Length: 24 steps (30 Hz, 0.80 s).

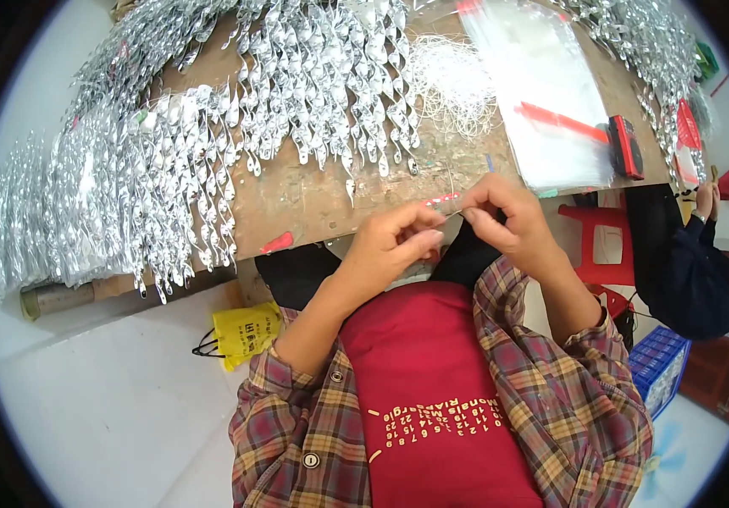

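Just over the near edge of the wooden table, my left hand point(398, 241) is closed in a pinch, thumb against fingertips. Close to its right, my right hand point(508, 218) pinches too, its fingertips almost meeting the left ones. Between them shows a short, thin string point(452, 213), partly hidden by the fingers. Beyond my hands lies a loose tangle of thin white strings point(456, 85). Twisted silver foil spirals point(309, 85) hang in rows to the left of it. A small red and white strip point(442, 200) lies at the table edge behind my fingertips.
A stack of clear plastic bags point(542, 93) and a red and black device point(625, 147) occupy the table's right side. More silver spirals point(68, 195) drape over the left edge. A red stool point(601, 245), a blue crate point(659, 364) and another person point(695, 279) are at right; a yellow bag point(246, 333) at left.
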Tool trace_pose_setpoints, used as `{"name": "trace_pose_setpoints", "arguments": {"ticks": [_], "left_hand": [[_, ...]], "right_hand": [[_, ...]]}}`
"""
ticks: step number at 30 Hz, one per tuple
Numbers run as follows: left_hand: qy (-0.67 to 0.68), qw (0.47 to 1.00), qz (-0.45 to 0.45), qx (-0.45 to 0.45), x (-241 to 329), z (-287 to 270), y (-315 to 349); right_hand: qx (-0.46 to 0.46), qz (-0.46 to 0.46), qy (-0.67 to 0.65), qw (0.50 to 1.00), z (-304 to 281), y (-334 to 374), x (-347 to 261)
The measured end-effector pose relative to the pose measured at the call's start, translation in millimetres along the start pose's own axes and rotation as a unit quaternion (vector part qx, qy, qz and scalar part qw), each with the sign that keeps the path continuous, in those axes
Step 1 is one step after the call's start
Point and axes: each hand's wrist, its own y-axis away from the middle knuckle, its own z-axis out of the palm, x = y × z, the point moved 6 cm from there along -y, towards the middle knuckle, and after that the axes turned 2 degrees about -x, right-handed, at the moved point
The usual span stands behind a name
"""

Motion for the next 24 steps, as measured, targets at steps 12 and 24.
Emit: {"name": "trace_pose_setpoints", "arguments": {"ticks": [12, 24], "left_hand": [[-0.211, 0.967, 0.086, 0.112, 29.8, 8.6, 25.0], [-0.143, 0.977, 0.043, 0.155, 28.1, -16.1, 33.4]], "right_hand": [[-0.012, 0.024, -0.032, 0.999, 8.8, 9.2, -9.1], [-0.003, -0.183, 0.160, 0.970, 16.1, 1.3, -35.7]]}}
